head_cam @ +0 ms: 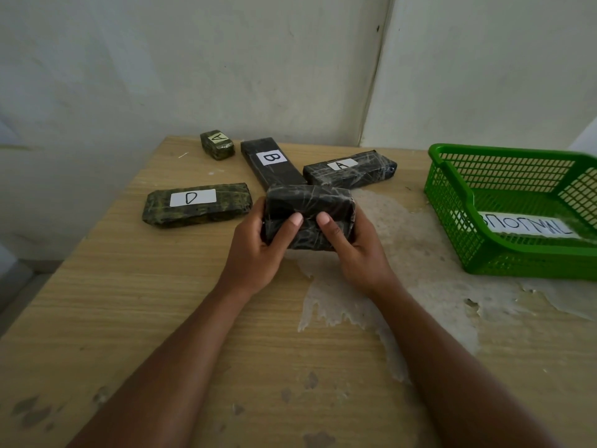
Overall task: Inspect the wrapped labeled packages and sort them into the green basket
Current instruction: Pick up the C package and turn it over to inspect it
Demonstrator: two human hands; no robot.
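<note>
A dark wrapped package (310, 202) is held over the table's middle; no label shows on the side facing me. My left hand (258, 244) grips its left end with the thumb on top, and my right hand (352, 250) grips its right end the same way. On the table behind lie a long package labeled D (197, 205), a long one labeled B (271, 163), one labeled A (349, 169) and a small one labeled A (217, 144). The green basket (452, 202) stands at the right with a written paper sheet (526, 226) inside.
The wooden table (161, 302) has peeled, worn patches around its middle and right. A white wall runs close behind the packages. The table's left edge drops off to the floor.
</note>
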